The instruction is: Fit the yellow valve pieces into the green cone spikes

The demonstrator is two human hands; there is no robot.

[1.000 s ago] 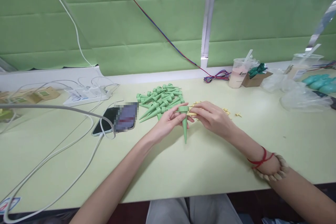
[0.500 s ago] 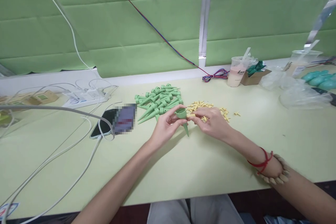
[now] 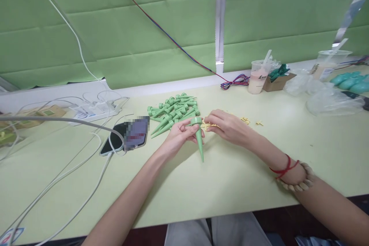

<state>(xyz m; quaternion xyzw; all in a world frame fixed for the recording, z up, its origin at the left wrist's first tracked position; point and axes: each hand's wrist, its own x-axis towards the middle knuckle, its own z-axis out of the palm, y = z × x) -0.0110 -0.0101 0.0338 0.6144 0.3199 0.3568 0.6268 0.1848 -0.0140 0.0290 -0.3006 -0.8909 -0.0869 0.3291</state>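
Observation:
My left hand (image 3: 178,137) holds a green plastic cone spike (image 3: 198,138) by its wide top, its point hanging down toward the table. My right hand (image 3: 227,126) is just to the right of the cone's top, its fingertips pinching a small yellow piece (image 3: 205,124) at the cone's rim. A pile of similar green cones (image 3: 170,112) lies behind my left hand. Small yellow pieces (image 3: 245,120) are scattered behind my right hand, partly hidden by it.
A phone (image 3: 127,135) with a white cable lies to the left, and a power strip (image 3: 93,110) with several cords sits further back. A drink cup (image 3: 256,77), a small cardboard box (image 3: 275,80) and plastic bags (image 3: 331,100) stand at the back right.
The cone was tilted with its open top toward me half a second ago; now it hangs point down again. My right hand has come back to its rim.

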